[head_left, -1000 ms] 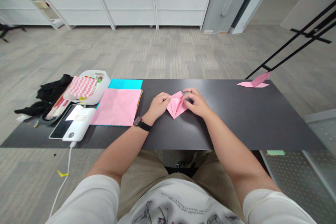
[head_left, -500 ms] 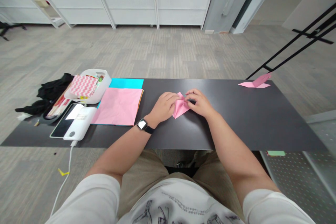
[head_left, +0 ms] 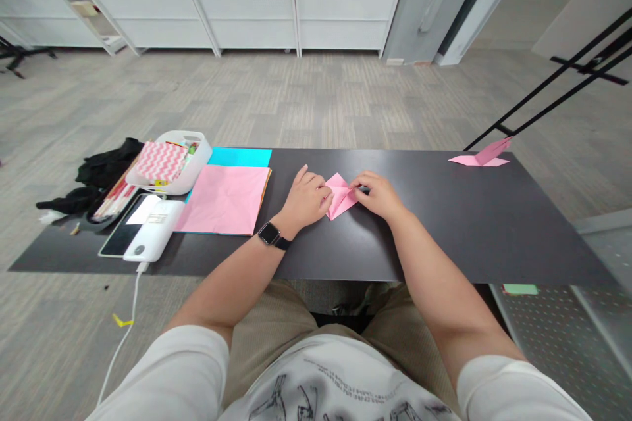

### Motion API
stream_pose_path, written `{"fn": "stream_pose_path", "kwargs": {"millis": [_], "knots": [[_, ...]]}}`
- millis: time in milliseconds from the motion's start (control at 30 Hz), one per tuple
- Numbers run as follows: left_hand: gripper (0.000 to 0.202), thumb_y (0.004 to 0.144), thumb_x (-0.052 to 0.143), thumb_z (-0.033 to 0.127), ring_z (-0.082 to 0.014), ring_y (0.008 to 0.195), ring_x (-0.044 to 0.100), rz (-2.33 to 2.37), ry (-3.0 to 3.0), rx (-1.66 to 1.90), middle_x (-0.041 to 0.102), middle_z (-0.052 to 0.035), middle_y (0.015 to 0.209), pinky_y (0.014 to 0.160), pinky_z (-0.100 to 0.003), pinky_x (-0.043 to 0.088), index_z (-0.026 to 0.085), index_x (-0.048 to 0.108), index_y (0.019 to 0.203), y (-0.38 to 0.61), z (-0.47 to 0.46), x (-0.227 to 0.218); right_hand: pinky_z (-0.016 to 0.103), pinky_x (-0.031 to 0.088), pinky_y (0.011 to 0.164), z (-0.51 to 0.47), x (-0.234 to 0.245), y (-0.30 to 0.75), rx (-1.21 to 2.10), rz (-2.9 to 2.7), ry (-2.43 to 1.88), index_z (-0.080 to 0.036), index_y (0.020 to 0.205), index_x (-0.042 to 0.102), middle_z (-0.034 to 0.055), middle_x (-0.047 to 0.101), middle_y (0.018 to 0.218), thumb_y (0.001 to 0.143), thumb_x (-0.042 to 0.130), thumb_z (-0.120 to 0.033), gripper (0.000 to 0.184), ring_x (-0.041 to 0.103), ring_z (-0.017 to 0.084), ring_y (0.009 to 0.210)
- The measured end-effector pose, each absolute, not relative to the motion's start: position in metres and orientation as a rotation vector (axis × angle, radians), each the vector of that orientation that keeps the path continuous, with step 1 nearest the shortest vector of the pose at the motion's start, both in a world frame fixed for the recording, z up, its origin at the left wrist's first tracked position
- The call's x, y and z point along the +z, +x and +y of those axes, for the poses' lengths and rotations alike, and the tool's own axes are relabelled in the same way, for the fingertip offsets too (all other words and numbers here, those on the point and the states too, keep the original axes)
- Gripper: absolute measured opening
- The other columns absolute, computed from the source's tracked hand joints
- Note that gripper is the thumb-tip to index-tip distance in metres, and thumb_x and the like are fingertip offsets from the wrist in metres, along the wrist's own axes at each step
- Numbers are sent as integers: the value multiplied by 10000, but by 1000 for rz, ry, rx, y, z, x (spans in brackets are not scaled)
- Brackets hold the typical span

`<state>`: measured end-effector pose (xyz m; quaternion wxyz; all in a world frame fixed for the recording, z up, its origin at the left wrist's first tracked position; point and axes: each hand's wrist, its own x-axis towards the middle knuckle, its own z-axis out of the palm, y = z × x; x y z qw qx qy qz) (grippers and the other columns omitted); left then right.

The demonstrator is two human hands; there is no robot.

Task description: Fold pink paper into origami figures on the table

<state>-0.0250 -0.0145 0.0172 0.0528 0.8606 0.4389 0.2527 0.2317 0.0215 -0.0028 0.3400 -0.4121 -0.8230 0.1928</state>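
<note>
Folded pink paper [head_left: 340, 202] mid-frame, tips toward frame top and bottom. Left hand [head_left: 307, 198] laps one edge, grip unclear; right hand [head_left: 378, 197] pinches opposite flap. Both touching.

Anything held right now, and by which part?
Folded pink paper: right grip pinches its right side; left grip touches its left side, whether it also pinches is unclear.

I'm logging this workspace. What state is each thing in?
Pink origami paper: partly folded, touched by left hand and right hand
Pink origami figure: folded
Pink top sheet: unfolded, flat
White basket: uncovered, loaded
Smartwatch: worn, screen dark
White device: cable plugged in
Tablet-like slab: flat, partly covered
Black fabric: crumpled
</note>
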Motion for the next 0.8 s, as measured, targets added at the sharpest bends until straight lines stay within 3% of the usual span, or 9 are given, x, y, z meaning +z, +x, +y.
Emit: {"fn": "stream_pose_path", "kwargs": {"millis": [200,300,433,567,800], "knots": [[245,1020,572,228,-270,1036,650,1364,2630,660,711,-95,1007,1300,-580,341,203,775,884,-28,-7,6,403,568,920,27,-8,241,474,-2189,-1131,-256,955,817,60,740,1028,876,621,-151,236,714,240,968],[253,1040,508,176,-265,1114,681,1280,2665,568,749,-112,1133,1260,-520,416,185,761,1028,-27,-4,0,420,570,959,30,-11,244,467,-2223,-1139,-263,966,829,62,736,1043,871,623,-143,257,710,243,994],[372,1037,445,99,-260,1369,629,1190,2692,467,706,-130,1425,1271,-483,414,171,711,1286,-24,-5,-7,518,522,1097,29,-14,247,395,-2294,-1186,-271,933,851,86,718,1181,882,622,-166,257,682,290,1146],[350,1052,533,230,-290,1481,556,1230,2624,471,608,-146,1584,1291,-533,380,187,688,1363,-22,-9,-11,611,467,1165,26,-17,243,340,-2269,-1291,-286,933,859,96,682,1325,928,675,-290,184,624,344,1265],[469,1085,519,351,-331,1585,441,1317,2611,393,483,-124,1705,1338,-673,201,252,583,1539,-19,-15,-10,698,393,1218,26,-29,231,286,-2283,-1400,-353,1284,815,112,629,1469,961,746,-391,332,543,392,1406]]}}
